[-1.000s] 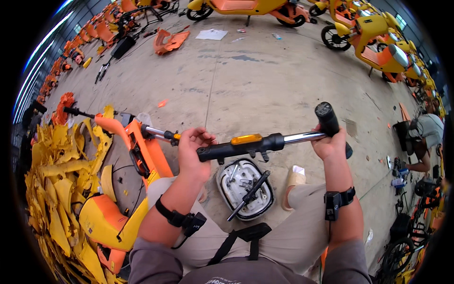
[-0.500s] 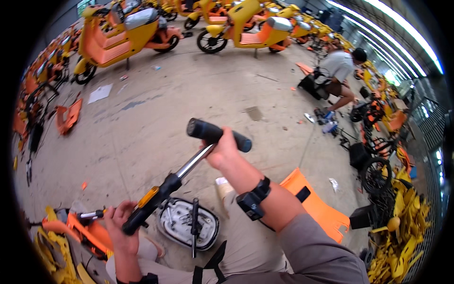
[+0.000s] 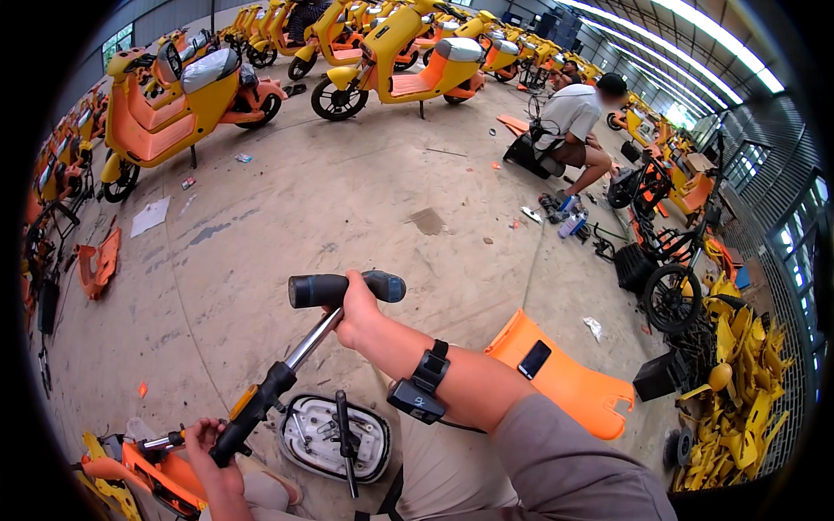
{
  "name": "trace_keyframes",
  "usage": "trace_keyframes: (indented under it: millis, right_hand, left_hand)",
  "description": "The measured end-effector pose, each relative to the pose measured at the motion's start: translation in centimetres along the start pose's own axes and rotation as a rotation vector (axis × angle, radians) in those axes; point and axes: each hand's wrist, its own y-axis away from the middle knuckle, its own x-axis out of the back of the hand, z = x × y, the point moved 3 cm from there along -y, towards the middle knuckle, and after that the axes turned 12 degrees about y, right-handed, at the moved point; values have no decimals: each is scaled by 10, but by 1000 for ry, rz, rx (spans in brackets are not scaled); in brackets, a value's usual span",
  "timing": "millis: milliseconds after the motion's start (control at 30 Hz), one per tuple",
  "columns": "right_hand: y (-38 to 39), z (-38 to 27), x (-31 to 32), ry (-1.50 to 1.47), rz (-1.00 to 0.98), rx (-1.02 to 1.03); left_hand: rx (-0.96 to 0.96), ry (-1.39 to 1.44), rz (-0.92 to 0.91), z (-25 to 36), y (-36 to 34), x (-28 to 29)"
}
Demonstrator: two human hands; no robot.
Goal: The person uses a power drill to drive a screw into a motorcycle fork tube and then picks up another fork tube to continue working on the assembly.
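Straight black-and-chrome metal fork tube [image 3: 276, 382] spans between my hands, axis seven-to-one o'clock: left hand [image 3: 207, 464] at its lower end, closure I can't tell; right hand [image 3: 358, 311] gripping a black cylindrical tool [image 3: 314, 292] at one o'clock.

Of 2 hands, the right hand [image 3: 360, 313] is closed in a grip, its fingers mostly hidden. Behind that grip, the right forearm [image 3: 479, 382] is extended, slanted down and rightward. Below and left of the grip, the left hand [image 3: 212, 464] is held with fingers loosely curled upward.
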Motion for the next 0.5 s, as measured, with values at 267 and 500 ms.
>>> trace_keyframes:
  millis: [267,500]
  right_hand:
    - [10,-5,-2,44,-19,-5]
    - [14,-5,-2,75,-25,6]
  left_hand:
    - [13,-31,-53,0,-1,2]
    - [6,-82,-34,0,0,3]
